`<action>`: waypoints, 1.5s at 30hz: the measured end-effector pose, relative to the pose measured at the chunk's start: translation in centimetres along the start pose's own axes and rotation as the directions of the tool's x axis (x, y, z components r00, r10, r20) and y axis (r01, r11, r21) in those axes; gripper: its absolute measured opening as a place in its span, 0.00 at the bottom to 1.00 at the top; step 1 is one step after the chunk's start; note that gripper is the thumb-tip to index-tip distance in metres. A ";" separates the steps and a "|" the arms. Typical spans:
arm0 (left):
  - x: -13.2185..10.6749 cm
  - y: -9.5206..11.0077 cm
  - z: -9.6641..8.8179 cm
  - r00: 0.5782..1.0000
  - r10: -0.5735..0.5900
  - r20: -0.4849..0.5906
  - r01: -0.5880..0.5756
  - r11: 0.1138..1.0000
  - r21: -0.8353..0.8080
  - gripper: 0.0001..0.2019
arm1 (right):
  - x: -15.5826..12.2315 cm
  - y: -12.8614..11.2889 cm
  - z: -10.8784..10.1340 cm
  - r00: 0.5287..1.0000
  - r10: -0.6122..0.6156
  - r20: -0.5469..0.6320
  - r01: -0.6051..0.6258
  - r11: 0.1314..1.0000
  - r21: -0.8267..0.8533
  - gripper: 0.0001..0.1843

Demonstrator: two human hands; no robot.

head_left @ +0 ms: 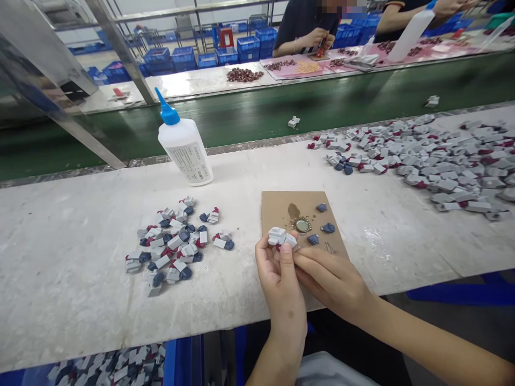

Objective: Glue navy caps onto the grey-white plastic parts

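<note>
My left hand (279,273) is closed around a small grey and dark red plastic part (277,236), held up between thumb and fingers. Beside it my right hand (333,273) has its fingers pressed together near that part; its fingertips are partly hidden behind the left thumb, so what they pinch does not show. Just beyond both hands lies a piece of brown cardboard (276,206). On the cardboard are a bottle cap (302,225) with its hollow side up, a dark wet stain (293,210), and three dark blue pieces, one of them a blue piece (328,228) at the right.
A white squeeze bottle (187,153) with a blue nozzle stands behind a pile of grey, red and blue parts (173,241). A larger heap (442,161) spreads at right. Beyond runs a green conveyor (249,115); a co-worker (308,32) sits across it. A blue bin (171,362) is below.
</note>
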State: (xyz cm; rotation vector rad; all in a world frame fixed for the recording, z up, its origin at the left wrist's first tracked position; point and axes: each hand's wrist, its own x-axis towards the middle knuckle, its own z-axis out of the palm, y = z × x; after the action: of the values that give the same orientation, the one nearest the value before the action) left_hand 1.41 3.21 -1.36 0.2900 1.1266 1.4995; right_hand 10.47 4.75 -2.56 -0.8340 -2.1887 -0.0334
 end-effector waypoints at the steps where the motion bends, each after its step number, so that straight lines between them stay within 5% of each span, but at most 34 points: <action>1: 0.0 0.0 0.0 1.000 0.000 -0.005 0.000 1.000 -0.001 0.11 | 0.0 -0.1 0.0 1.000 0.011 0.017 -0.011 1.000 0.011 0.14; 12: 0.9 -0.7 -0.2 0.998 -0.023 -0.054 0.019 0.998 -0.062 0.11 | -0.8 -0.6 0.2 0.992 0.016 0.127 -0.021 0.999 0.037 0.14; 16: 1.3 -0.4 -0.5 0.995 -0.038 -0.097 0.029 0.995 -0.095 0.12 | 0.1 -0.3 0.1 0.982 0.142 0.123 -0.155 0.983 0.099 0.06; 20: 1.5 0.3 -1.2 0.989 -0.014 -0.145 0.002 0.997 -0.079 0.10 | 1.0 2.5 -0.9 0.948 0.282 0.144 -0.290 0.956 0.037 0.06; 28: 1.4 0.7 -1.9 0.988 0.019 -0.156 -0.023 0.999 -0.023 0.15 | 1.3 7.4 -1.5 0.879 0.338 0.336 -0.309 0.941 -0.136 0.09; 33: 1.1 1.0 -1.9 0.993 -0.034 -0.112 0.030 0.999 -0.039 0.15 | 2.1 6.3 -1.7 0.881 0.370 0.296 -0.389 0.921 0.007 0.09; 37: 0.9 1.1 -2.0 0.995 -0.022 -0.098 0.017 0.999 -0.048 0.14 | 3.9 3.9 -3.5 0.813 0.520 0.262 -0.579 0.768 0.275 0.07; 45: 0.4 1.4 -1.9 0.996 -0.043 -0.075 0.039 0.998 -0.042 0.15 | 4.6 1.8 -3.9 0.799 0.509 0.319 -0.601 0.663 0.447 0.04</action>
State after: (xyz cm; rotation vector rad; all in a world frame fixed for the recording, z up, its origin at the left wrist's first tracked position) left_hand -0.94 2.87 -1.39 0.1817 1.1542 1.5062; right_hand 11.89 7.65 2.83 -1.1656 -1.8359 0.9480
